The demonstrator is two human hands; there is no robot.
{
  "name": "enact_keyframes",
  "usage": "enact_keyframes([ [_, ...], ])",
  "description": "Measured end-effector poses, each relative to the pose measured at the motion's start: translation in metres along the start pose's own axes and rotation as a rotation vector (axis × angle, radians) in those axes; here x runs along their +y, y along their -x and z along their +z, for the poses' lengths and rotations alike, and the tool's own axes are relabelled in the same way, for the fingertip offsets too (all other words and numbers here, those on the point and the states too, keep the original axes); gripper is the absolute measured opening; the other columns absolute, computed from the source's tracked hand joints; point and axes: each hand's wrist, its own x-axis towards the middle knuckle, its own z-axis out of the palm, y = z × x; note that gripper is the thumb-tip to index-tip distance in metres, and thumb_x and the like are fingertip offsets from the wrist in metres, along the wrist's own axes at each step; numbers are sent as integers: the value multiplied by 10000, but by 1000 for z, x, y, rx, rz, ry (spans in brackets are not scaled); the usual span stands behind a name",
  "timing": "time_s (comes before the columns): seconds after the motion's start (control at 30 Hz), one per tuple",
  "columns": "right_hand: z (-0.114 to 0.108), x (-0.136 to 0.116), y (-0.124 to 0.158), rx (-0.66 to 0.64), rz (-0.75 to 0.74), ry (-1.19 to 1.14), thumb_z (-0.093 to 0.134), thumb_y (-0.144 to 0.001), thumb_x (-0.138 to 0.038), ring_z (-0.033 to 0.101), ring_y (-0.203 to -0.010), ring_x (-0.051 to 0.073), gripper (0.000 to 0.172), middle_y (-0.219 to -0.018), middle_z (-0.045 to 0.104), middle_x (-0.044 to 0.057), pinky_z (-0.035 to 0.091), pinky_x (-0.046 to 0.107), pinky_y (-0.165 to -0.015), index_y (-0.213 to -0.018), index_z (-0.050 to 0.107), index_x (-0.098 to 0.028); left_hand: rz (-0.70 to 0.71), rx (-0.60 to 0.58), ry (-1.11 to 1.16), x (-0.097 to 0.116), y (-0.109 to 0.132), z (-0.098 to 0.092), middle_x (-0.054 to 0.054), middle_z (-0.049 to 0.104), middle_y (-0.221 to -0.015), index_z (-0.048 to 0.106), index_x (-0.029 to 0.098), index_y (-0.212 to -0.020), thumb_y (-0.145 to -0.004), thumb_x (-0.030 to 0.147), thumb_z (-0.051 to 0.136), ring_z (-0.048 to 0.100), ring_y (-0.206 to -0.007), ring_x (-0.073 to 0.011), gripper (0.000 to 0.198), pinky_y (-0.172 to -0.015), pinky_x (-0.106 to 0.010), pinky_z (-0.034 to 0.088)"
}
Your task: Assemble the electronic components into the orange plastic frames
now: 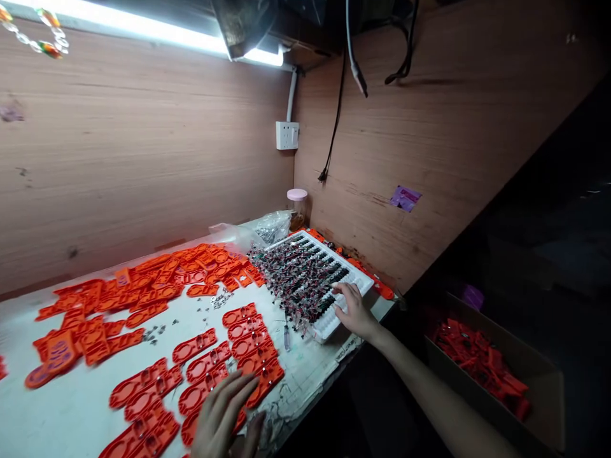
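Observation:
My right hand is over the right side of a white ridged tray, its thumb and index finger apart beside small wired electronic parts. These parts have red and black leads and lie in a tangled heap across the tray. My left hand hovers over or rests on the near rows of orange plastic shells; I cannot tell whether it touches them. Its fingers are stretched out and hold nothing visible. Small metal pieces sit in several shells. A small screwdriver lies between the shells and the tray.
A heap of orange plastic parts covers the back left. Loose metal bits lie near it. Behind the tray are a clear plastic bag and a pink-lidded jar. A cardboard box of orange parts stands lower right. Cables hang above.

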Motion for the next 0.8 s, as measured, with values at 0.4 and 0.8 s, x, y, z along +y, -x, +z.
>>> enact_keyframes([
  [0.4, 10, 14, -12, -338, -61, -132, 591, -706, -169, 436, -1184, 267, 750, -1299, 454, 118, 374, 443, -1001, -1384, 274, -205, 141, -673, 186, -3, -202, 117, -127, 534, -1202, 396, 166, -1277, -706, 187, 565, 454, -1132, -289, 596, -1019, -507, 318],
  [0.8, -5, 17, -15, -522, -86, -397, 546, -714, -166, 509, -1034, 235, 774, -1078, 568, 57, 347, 441, -979, -1420, 233, -214, 260, -752, 101, -20, -214, 113, -51, 487, -1198, 672, 319, -994, -852, 385, 505, 357, -1168, -321, 230, -1019, -609, 162],
])
